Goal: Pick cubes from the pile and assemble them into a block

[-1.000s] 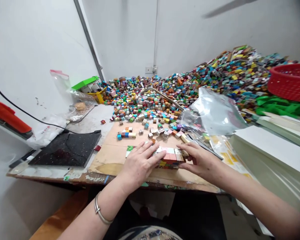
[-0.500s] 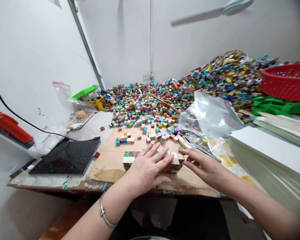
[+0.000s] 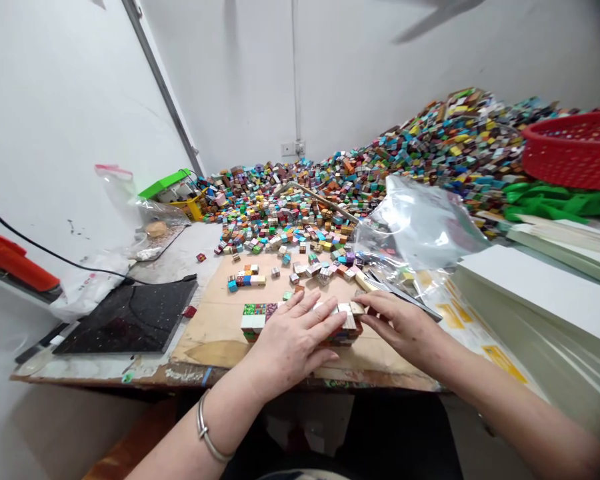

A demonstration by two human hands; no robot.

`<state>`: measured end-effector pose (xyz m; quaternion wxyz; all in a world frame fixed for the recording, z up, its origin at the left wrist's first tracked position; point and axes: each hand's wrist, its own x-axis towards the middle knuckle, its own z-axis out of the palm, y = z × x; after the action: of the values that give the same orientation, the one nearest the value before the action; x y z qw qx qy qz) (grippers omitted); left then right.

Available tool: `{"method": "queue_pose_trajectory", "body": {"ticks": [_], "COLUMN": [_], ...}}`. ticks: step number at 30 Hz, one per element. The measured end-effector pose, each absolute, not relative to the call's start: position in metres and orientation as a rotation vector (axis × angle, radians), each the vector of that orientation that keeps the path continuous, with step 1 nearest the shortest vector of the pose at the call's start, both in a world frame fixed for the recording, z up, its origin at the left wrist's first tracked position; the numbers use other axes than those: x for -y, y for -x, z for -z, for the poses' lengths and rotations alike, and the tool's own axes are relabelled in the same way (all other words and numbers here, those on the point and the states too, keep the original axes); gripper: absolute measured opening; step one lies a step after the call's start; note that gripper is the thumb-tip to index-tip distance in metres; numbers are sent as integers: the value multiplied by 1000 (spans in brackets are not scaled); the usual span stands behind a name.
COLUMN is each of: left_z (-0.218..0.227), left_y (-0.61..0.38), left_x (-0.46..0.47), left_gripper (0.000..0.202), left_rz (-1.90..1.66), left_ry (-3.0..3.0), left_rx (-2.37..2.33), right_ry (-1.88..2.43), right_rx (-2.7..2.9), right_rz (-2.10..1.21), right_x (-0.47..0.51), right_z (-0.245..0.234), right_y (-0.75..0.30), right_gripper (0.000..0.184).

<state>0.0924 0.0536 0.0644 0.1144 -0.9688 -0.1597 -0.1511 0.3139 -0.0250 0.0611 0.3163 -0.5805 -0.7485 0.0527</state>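
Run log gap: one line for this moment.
left hand: spread over block stack | right hand: pinching pale block at stack's end | stack: on brown board | block heap: behind

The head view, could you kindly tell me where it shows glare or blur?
In the head view, glare whitens patches of the clear plastic bag; the grey blade at the top is blurred; the left hand looks fairly sharp.

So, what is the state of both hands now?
Left hand: open, flat on the stacked multicoloured cubes.
Right hand: closed on a small beige block.
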Motion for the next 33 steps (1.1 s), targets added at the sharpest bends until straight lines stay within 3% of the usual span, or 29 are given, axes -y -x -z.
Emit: {"method": "queue_pose_trajectory", "body": {"ticks": [6,11,14,20,33], "left_z": [-63,-65,-65,-63,-62], "left_y": [-93,-93,-93,-93,-93], "left_x": [-53,-51,-52,-52,-51], "left_gripper": [64,60,59,56,54], "left_rz": [467,449,461,500,503], "left_ry": [2829,2773,2761,2748,2753], "left_rx": [466,468,462,470,482], "right_ry": [1561,1782,1885,2266,2286], "right_rx": [1937,1776,1717,2013,1862], "right_rz": [-104,-351,-343,144,-15], "right_x": [27,27,3,-61,-58], "right_z": [-56,-72,-72,-40,-38], "right_y": [-311,-321,-335,-349,-343], "right_gripper": [26,50,43,29,22]}}
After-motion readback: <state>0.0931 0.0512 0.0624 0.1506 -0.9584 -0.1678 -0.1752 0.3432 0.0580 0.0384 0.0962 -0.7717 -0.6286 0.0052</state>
